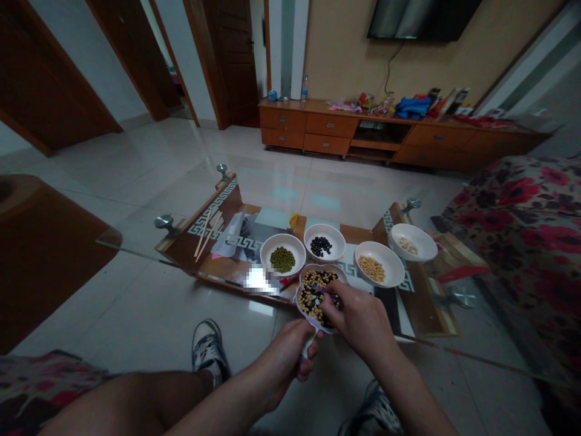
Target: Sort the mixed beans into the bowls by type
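My left hand (295, 348) is closed around the white handle (308, 344) of a pale scalloped dish (300, 310). Mixed black and yellow beans (313, 300) fill the dish, with a few pale bits among them. Over its right side, my right hand (358, 315) pinches a thin purple tool (321, 290), tweezers-like, its tip down at the beans. Around the dish's far side stand white bowls: one with green beans (282, 260), one with black beans (320, 246), one with yellow beans (372, 269), and one with flat pale seeds (407, 244).
The bowls stand on a glass tabletop (136, 209) with metal studs. Wooden chopsticks (207, 235) lie at the left. Papers (233, 235) show on the shelf beneath. A flowered sofa cover (521, 212) is at the right; a low TV cabinet (331, 125) stands along the wall.
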Available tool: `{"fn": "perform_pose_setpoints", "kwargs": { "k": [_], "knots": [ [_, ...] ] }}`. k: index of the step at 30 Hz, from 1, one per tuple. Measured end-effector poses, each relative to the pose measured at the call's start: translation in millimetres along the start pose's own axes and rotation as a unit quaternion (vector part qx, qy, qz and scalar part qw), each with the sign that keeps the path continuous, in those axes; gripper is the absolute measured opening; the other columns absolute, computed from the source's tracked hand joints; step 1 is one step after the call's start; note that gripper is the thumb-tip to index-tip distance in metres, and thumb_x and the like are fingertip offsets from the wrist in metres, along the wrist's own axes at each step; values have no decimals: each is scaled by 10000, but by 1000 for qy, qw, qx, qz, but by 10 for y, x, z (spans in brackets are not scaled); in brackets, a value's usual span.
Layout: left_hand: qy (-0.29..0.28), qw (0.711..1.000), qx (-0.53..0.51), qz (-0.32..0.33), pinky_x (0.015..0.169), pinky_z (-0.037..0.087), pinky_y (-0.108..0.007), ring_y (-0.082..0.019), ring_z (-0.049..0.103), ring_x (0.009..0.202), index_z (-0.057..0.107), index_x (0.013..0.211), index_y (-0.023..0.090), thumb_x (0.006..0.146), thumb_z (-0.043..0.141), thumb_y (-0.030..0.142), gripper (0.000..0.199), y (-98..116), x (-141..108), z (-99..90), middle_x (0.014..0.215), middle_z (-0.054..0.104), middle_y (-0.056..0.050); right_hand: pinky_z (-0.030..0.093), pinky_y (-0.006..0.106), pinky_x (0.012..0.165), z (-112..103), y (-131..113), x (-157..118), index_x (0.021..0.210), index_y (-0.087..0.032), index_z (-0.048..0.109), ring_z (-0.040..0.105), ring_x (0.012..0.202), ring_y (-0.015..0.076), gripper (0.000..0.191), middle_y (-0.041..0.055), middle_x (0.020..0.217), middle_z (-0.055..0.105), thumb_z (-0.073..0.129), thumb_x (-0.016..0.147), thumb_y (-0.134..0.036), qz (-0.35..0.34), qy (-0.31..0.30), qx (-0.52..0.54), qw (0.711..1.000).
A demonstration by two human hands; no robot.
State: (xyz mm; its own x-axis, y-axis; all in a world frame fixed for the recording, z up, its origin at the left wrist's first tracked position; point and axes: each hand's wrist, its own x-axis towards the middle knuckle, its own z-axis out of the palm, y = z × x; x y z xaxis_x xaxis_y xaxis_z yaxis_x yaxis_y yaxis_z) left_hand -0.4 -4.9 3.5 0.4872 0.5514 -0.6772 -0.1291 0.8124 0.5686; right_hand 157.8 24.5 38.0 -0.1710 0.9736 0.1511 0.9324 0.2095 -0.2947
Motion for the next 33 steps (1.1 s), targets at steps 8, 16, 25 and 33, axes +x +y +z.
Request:
{"fn": "perform_pose_setpoints", "kwargs": {
  "k": [8,16,25,33],
  "knots": [
    [0,1000,-4,2,438,151,-225,-41,316,414,524,896,189,745,464,378,249,-9,23,-12,624,409,59,343,232,569,46,-176,131,857,-207,635,610,617,134,175,23,733,686,481,861,-291,22,76,39,996],
    [9,1000,-5,-2,433,147,-226,-44,304,411,519,890,187,759,444,367,235,-2,25,-4,625,412,54,380,241,667,81,-295,225,949,-221,635,642,773,148,188,24,884,703,467,896,-286,23,84,68,994],
    [1,1000,-5,3,433,147,-226,-45,295,408,523,894,191,755,448,373,240,3,13,0,625,409,54,384,240,647,80,-277,212,988,-223,631,649,768,148,210,31,904,707,450,910,-294,28,87,60,994],
    [2,1000,1,-1,436,147,-226,-49,303,417,521,889,191,754,446,360,229,13,11,2,613,391,57,346,246,558,0,-138,116,973,-235,626,640,651,157,233,27,806,711,431,910,-346,60,66,25,996]
  ]
}}
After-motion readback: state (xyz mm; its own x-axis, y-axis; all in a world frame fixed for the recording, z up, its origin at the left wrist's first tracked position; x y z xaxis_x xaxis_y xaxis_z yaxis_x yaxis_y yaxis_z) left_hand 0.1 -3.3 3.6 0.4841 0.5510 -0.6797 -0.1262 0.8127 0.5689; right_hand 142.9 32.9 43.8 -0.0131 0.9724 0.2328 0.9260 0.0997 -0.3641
